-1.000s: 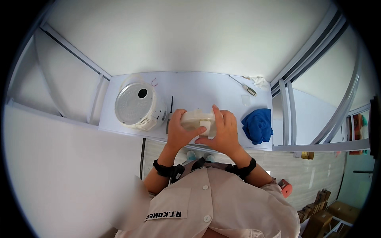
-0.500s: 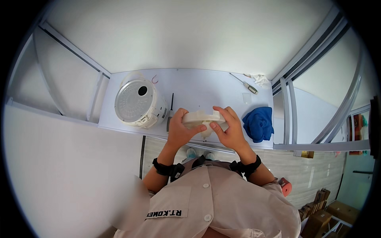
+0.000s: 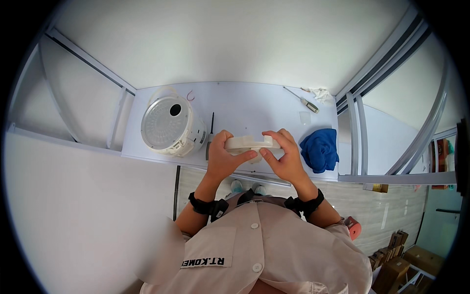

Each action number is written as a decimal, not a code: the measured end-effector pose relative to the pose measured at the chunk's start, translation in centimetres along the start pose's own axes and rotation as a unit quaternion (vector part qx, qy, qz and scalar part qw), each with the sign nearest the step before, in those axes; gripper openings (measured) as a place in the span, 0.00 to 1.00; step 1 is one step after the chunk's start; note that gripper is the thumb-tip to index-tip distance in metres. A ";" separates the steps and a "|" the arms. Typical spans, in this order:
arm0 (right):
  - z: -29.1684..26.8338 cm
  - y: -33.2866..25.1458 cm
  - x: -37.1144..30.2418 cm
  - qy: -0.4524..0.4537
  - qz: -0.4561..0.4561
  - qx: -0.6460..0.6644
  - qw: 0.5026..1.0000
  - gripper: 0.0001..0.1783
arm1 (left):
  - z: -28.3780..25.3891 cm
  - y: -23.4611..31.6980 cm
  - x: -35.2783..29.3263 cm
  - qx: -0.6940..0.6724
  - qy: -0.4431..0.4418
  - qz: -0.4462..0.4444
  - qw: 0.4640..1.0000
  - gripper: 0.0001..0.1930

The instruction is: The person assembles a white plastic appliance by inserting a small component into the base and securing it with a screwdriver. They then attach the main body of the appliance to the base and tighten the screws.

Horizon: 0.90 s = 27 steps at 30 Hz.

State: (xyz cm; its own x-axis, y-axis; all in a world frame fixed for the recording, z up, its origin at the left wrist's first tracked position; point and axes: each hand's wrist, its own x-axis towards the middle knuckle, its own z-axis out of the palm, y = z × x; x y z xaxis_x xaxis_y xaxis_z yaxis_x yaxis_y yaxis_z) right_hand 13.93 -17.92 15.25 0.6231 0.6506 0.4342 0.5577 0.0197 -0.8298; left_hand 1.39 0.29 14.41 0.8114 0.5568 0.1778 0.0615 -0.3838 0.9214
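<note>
Between my two hands is a curved white plastic part [image 3: 249, 142], held above the front edge of the table. It looks like a round cover or ring seen nearly edge-on, with a notch in its far rim. My left hand [image 3: 225, 156] grips its left end, thumb pressed toward the middle. On the other end my right hand [image 3: 283, 156] is closed, its thumb on the near side and its fingers over the far side. To the left stands a white rice cooker body [image 3: 166, 125], its round metal face with a black oval tilted up.
A screwdriver with a black shaft [image 3: 212, 123] lies beside the cooker. On the right are a grey-green handled screwdriver [image 3: 308, 105], a small clear sheet [image 3: 305, 117], a crumpled white tissue [image 3: 321, 95] and a blue cloth [image 3: 320, 151]. A reddish wire [image 3: 190, 95] lies at the back.
The white part has tipped in my hands, so the piece hanging from its near side shows less. Both hands keep their hold in nearly the same place.
</note>
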 end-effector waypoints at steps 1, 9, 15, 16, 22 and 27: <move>0.0 0.0 0.0 -0.001 0.001 0.000 1.000 0.23 | 0.0 -0.1 0.0 0.001 -0.003 -0.002 1.000 0.32; 0.4 0.6 0.2 -0.007 0.003 -0.008 1.000 0.21 | 0.2 -0.9 -0.1 -0.017 -0.003 -0.050 0.999 0.32; 0.0 0.4 0.8 -0.007 0.038 -0.033 0.999 0.20 | 0.4 0.0 0.2 0.088 -0.007 0.095 0.992 0.34; 0.0 0.4 0.8 -0.010 0.034 -0.038 0.999 0.20 | 0.4 0.2 0.4 0.114 -0.001 0.134 0.984 0.33; 0.8 0.5 0.3 -0.084 -0.009 -0.093 0.992 0.17 | 0.2 -0.7 0.2 0.080 -0.109 0.116 0.984 0.24; 0.2 0.7 0.4 -0.112 -0.073 -0.081 0.988 0.16 | 0.4 -1.8 -0.1 0.105 -0.066 0.207 0.970 0.22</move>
State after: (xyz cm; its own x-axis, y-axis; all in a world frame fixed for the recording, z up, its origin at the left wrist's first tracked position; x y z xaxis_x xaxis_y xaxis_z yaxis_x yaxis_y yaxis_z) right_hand 14.44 -17.51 14.70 0.4020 0.8021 0.4417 0.7247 0.0161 -0.6889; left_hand 1.40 0.66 12.59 0.8591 0.2287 0.4578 -0.1789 -0.7040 0.6873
